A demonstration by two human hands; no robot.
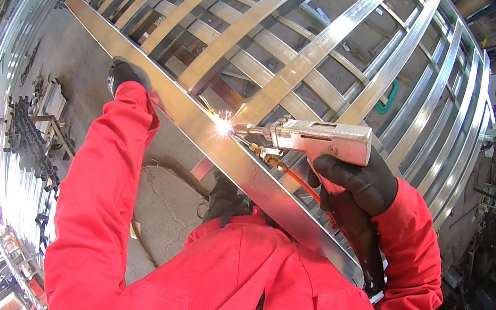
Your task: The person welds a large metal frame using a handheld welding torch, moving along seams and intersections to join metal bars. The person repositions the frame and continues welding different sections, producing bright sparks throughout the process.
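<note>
My right hand (361, 179), in a black glove, is closed round the grip of a pale pistol-shaped welding gun (322, 139). Its nozzle points left, and bright sparks (224, 126) flare at its tip on the upper edge of a long, shiny metal beam (245, 171). Under the barrel are brass fittings and an orange hose (302, 183). Farther left along that beam, my black-gloved left hand (126, 74) is closed on its near edge; some of its fingers are hidden.
Beyond the beam spreads a large metal frame of crossing bars (315, 55). A green clamp-like piece (388, 96) shows among the bars at right. At left, stacked dark metal pieces (33, 140) lie near long metal lengths. Concrete floor (166, 200) shows below the beam.
</note>
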